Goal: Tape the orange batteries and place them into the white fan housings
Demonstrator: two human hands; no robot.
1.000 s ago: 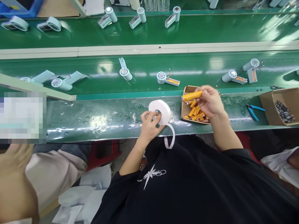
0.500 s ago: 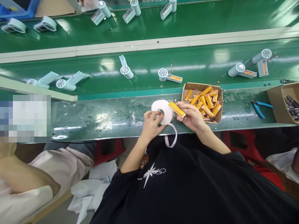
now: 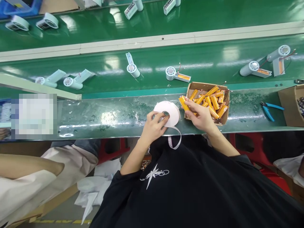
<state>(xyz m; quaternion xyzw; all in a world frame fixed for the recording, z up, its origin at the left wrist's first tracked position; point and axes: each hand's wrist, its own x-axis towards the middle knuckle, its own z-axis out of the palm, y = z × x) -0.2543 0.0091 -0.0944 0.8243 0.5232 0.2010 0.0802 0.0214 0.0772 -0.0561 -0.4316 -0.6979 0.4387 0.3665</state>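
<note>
Containers. One low open cardboard box (image 3: 198,85), set on the worktop (image 3: 118,123) at the belt side; contents, a loose heap of orange battery packs (image 3: 215,103), some with thin wires and white plugs. One deeper carton (image 3: 288,109), right edge of view, holding small dark parts, partly cut off. One blue bin (image 3: 36,9), upper left; contents unclear.

In hand. Right hand (image 3: 200,115): pinching a single orange pack (image 3: 184,104) between thumb and fingers, at the left edge of the cardboard box and near the roll. Left hand (image 3: 154,126): grasping a white tape roll (image 3: 173,112), fingertips in its core; the loose tape end (image 3: 177,144) curls over the worktop's near edge.

Surface and room. Worktop dark green, glossy, scuffed. Blue-handled pliers (image 3: 268,110) between the two boxes. Beyond, a green near belt (image 3: 152,77) with six pale-blue units (image 3: 171,73), three showing orange inside; a beige rail (image 3: 118,46); a far belt (image 3: 213,15) with further units. Below, red stools (image 3: 251,145) and white bags (image 3: 91,186). Left, a co-worker's pale sleeve (image 3: 28,190).

Markings. Wearer's black shirt (image 3: 190,190): white star-like emblem (image 3: 154,174). Tape end: faint print, too small to read. Left-hand pale patch: pixelated, illegible.
</note>
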